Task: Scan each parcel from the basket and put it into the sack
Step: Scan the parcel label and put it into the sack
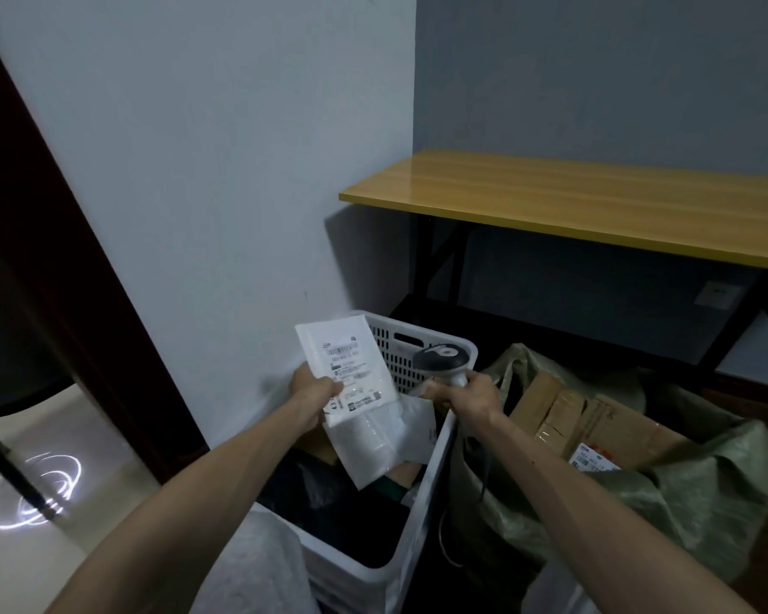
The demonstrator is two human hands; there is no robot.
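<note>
white parcel (pixel 349 370) in left hand (pixel 313 398); right hand (pixel 468 398) grips apparent scanner (pixel 442 358).

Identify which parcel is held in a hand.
The white padded mailer, pinched by the left hand over the basket; the brown cartons lie in the green sack.

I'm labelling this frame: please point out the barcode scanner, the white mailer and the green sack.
barcode scanner (pixel 440 357), head view, on its dark head.
white mailer (pixel 351 365), head view, on its shipping label.
green sack (pixel 706 494), head view, on its folded-down woven wall.
</note>
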